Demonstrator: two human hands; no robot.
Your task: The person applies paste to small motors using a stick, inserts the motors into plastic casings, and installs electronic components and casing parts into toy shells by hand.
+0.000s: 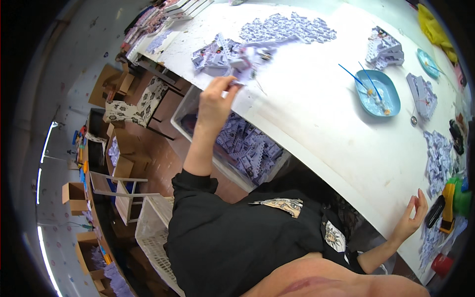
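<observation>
My left hand is raised over the table's left edge, its thumb and fingers pinched together on a pale lilac folded piece that is smeared by motion. Just beyond it is a loose heap of similar lilac pieces with dark and red printed spots. Near the table's right front edge, my right hand has its fingers apart and nothing in them. Closest to that hand are a black oblong tool and a yellow-and-black tool.
The white table carries a blue dish with two blue sticks, and a spread of small lilac pieces. Several lilac stacks line its right side. Below its left edge stands a clear bin of lilac pieces. Chairs and cardboard boxes are further left.
</observation>
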